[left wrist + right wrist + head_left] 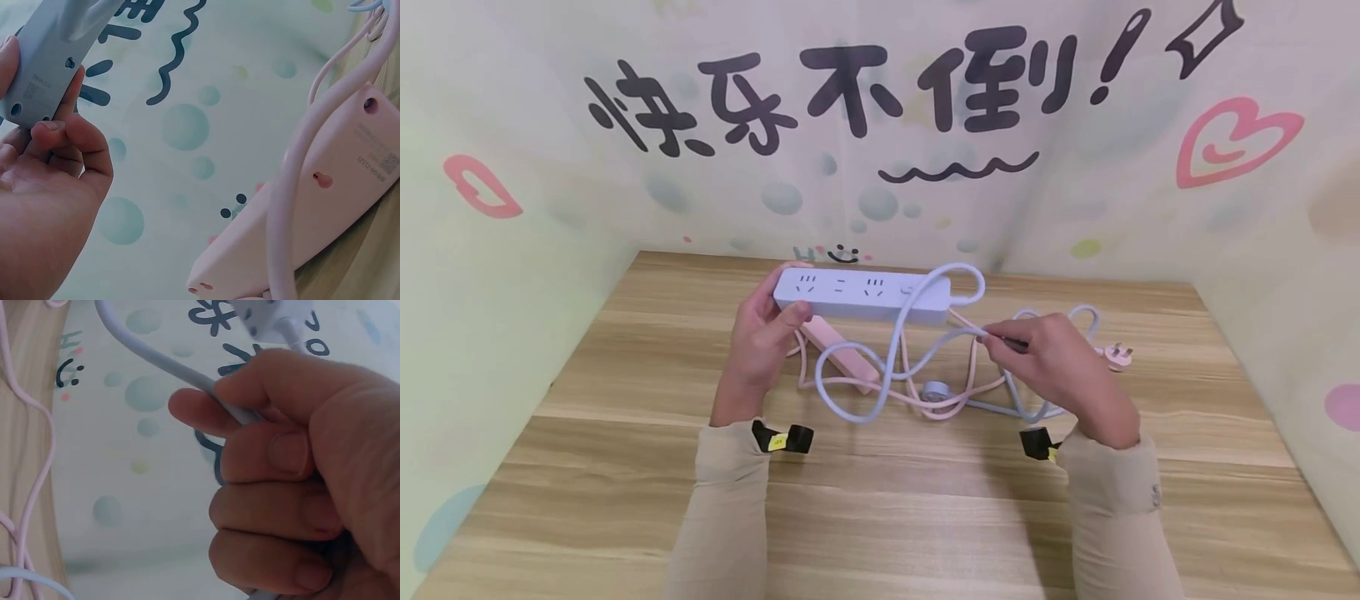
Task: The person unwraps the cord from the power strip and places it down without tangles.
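Observation:
My left hand [757, 346] grips the left end of a pale blue power strip [857, 293], lifted above the table with its sockets facing up. In the left wrist view the strip's underside [47, 78] shows. My right hand [1056, 360] has its fingers curled round the strip's blue cord [159, 361], which loops in front of the strip. Behind the loops a pink power strip [841, 354] lies on the table, and its underside [340, 169] appears in the left wrist view. A round blue plug [935, 389] rests among the tangled cords.
The pink cord [940, 408] crosses the blue one on the wooden table [880, 517]. Near my right hand lies a pink plug [1117, 357], prongs up. A printed backdrop [760, 217] rises behind the table's far edge and along both sides.

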A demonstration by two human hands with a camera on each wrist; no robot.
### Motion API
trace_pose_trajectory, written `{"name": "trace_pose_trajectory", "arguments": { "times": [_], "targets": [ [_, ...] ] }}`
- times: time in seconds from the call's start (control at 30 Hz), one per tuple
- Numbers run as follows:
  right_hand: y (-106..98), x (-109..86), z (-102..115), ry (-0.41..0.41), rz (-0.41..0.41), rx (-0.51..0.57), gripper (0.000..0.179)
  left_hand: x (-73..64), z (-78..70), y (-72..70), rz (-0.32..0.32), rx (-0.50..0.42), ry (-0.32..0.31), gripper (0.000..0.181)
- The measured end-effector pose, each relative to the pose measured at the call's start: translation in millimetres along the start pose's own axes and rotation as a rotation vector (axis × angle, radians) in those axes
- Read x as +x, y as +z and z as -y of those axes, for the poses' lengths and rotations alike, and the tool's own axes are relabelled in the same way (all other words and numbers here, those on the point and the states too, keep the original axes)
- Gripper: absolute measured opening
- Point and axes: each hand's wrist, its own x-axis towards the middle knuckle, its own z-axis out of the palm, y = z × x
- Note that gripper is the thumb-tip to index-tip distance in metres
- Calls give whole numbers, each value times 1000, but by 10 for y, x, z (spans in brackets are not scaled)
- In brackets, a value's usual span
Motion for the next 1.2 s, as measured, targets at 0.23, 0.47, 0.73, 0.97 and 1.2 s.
{"name": "trace_pose_trajectory", "arguments": {
  "times": [0.23, 0.47, 0.73, 0.97, 1.2],
  "targets": [
    [-129, -118, 161, -168, -68, 76, 23, 11, -2, 14, -40, 13, -17, 44],
    [-259, -236, 393, -313, -148, 185, 30, 14, -22, 45, -74, 40, -25, 44],
    [-254, -250, 461, -439, -473, 371, 13, 11, -23, 35, -77, 93, -29, 43],
    [-253, -223, 427, -235, -747, 344, 14, 19, -38, -4, -119, 150, -38, 49],
    [-252, -178, 328, -80, -760, 190, 18, 19, -32, -75, -158, 215, -68, 52]
  ]
}}
